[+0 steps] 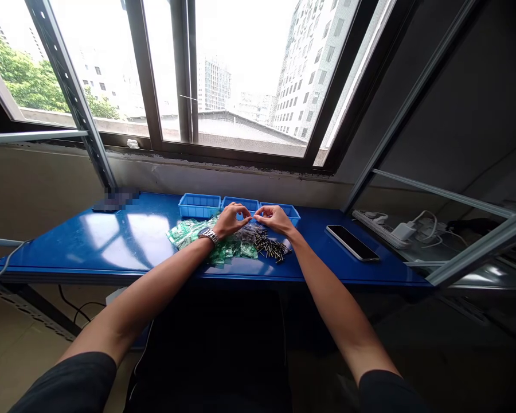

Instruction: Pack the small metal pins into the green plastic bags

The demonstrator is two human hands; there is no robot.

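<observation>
My left hand [233, 219] and my right hand [273, 218] meet fingertip to fingertip over the blue table. Both are closed in a pinch; whatever lies between the fingers is too small to make out. Under and beside my left hand spreads a heap of small green-and-clear plastic bags [189, 231]. A pile of dark, thin screws or pins [273, 248] lies just below my right hand. Behind the hands stand three blue plastic bins in a row: the left bin [200, 205], the middle bin [251, 203] and the right bin [293, 213], the last two partly hidden by my hands.
A smartphone [352, 242] lies on the right of the blue table [313, 252]. A power strip with a white charger [403, 230] and cables sits beyond the right edge. Metal shelf posts rise at both sides, and a window sill [241, 163] runs behind the table.
</observation>
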